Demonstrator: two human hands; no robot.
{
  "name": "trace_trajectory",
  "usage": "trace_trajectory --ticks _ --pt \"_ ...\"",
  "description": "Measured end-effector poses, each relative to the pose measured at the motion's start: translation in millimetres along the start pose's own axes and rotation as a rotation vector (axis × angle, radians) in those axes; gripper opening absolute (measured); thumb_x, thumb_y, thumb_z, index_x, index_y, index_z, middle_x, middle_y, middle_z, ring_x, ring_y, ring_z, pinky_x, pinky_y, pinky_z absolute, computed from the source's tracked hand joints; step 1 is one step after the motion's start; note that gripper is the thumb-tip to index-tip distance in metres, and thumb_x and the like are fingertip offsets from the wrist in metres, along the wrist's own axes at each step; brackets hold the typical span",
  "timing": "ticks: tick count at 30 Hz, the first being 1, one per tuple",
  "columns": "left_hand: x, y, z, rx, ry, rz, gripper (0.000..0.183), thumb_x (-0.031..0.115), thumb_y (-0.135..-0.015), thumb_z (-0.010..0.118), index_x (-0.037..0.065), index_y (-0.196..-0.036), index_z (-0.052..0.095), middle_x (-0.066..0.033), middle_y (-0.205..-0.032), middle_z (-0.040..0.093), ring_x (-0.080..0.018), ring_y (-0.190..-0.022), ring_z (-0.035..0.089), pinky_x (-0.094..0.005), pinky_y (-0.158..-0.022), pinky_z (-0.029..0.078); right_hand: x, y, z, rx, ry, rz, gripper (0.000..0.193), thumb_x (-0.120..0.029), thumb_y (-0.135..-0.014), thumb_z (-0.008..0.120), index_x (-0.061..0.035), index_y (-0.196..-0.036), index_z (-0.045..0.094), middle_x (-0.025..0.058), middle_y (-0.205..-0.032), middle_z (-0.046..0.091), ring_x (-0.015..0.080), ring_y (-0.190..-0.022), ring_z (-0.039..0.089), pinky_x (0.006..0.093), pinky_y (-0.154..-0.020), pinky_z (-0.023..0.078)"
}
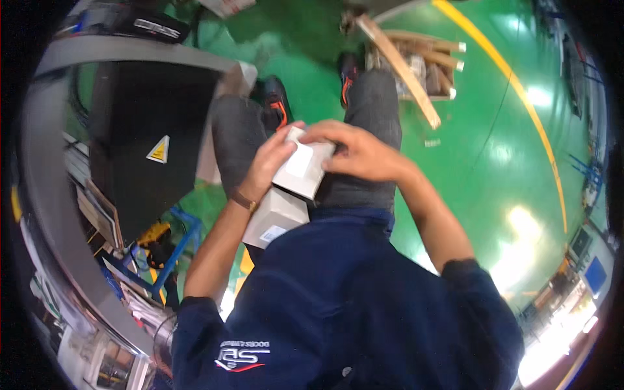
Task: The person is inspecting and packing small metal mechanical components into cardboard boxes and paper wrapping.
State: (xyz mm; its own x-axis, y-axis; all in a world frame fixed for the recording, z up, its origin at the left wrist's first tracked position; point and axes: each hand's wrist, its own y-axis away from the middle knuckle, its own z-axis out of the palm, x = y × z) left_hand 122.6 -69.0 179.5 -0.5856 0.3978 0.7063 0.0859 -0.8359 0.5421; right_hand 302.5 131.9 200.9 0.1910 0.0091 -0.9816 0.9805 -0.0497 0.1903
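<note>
From where I sit watching the head view, both of the person's hands are closed on a small white box held over the lap. The left hand grips the box's left side, fingers curled up along that edge and the thumb on the top face. The right hand lies across the box's upper right corner, fingers bent over its far edge, so the box sits clamped between the two hands and tilted, its near corner pointing down toward the body. Just below the left wrist, which wears a thin brown band, a second white box rests on the lap, touching the underside of the held one and carrying a small pale label on its near end. Beyond the knuckles of both hands lie the grey trouser legs, and past those, two dark shoes with orange trim on the green floor. Further out from the right hand stands a crate of wooden slats, with a yellow floor line curving beyond it. Off to the left of the left hand stands a black cabinet bearing a yellow triangular warning sign.
</note>
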Motion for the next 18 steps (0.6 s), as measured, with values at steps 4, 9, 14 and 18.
trace_trajectory --ticks 4,9,14,18 --pt "-11 10 9 -0.028 -0.1 0.179 0.06 0.038 -0.11 0.05 0.002 -0.158 0.047 -0.0098 -0.152 0.057 -0.0181 -0.137 0.056 -0.0338 -0.114 0.045 -9 45 44 0.243 0.061 0.018 0.055 -0.021 -0.096 0.077 -0.0091 -0.147 0.061 0.0074 -0.145 0.058 0.0194 -0.128 0.057 0.033 -0.095 0.054" --pt "-12 53 22 -0.011 0.211 0.13 0.061 0.042 -0.108 0.061 0.003 -0.154 0.049 -0.0093 -0.141 0.064 -0.0182 -0.128 0.064 -0.0349 -0.107 0.053 -33 69 88 0.512 -0.104 0.122 0.059 -0.024 -0.097 0.081 -0.007 -0.146 0.053 0.0123 -0.136 0.061 0.0138 -0.113 0.062 0.0311 -0.089 0.054" --pt "-10 65 17 -0.117 0.147 0.201 0.062 0.055 -0.108 0.057 0.007 -0.147 0.058 -0.0078 -0.135 0.069 -0.017 -0.121 0.068 -0.032 -0.103 0.054 -29 57 126 0.621 0.225 -0.056 0.047 -0.029 -0.093 0.085 -0.0085 -0.117 0.05 0.0165 -0.152 0.047 0.0137 -0.102 0.059 0.032 -0.085 0.053" --pt "2 76 18 0.053 0.079 -0.024 0.072 0.07 -0.108 0.039 0.012 -0.142 0.064 -0.0066 -0.124 0.073 -0.016 -0.105 0.073 -0.032 -0.087 0.061 -34 48 132 0.607 0.32 -0.059 0.042 -0.034 -0.095 0.079 -0.009 -0.117 0.053 0.0168 -0.144 0.056 0.0219 -0.105 0.062 0.0369 -0.088 0.053"
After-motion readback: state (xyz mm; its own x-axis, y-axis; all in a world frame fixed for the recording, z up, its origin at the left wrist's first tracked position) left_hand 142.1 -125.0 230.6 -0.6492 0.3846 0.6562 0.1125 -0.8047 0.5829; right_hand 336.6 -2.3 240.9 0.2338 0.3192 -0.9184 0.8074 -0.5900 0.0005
